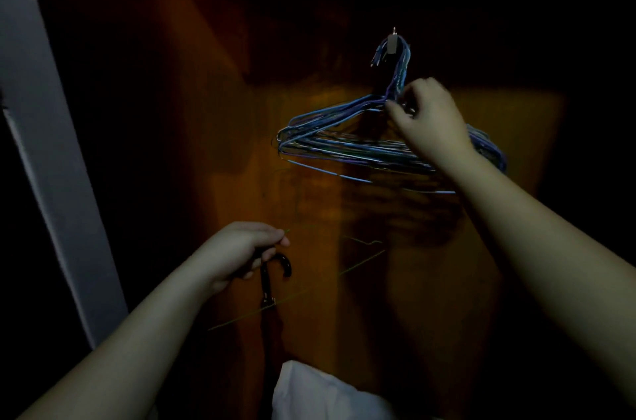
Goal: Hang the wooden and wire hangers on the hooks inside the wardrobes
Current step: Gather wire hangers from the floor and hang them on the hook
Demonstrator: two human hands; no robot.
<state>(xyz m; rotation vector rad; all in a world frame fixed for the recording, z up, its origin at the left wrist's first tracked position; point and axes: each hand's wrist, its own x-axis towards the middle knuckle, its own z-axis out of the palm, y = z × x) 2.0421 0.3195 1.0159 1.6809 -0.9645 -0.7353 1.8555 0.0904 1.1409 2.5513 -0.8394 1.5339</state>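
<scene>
Head view: right hand pinches light, springy wire hangers at the necks; left hand grips a green hanger.

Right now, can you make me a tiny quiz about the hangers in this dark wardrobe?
1. True or false: the bundle of blue wire hangers hangs on the metal hook.
2. Which hand touches that bundle? A) left hand B) right hand
3. Fill in: the left hand holds a black hook and a thin ____ wire hanger.

Key: 1 true; 2 B; 3 green.
</scene>
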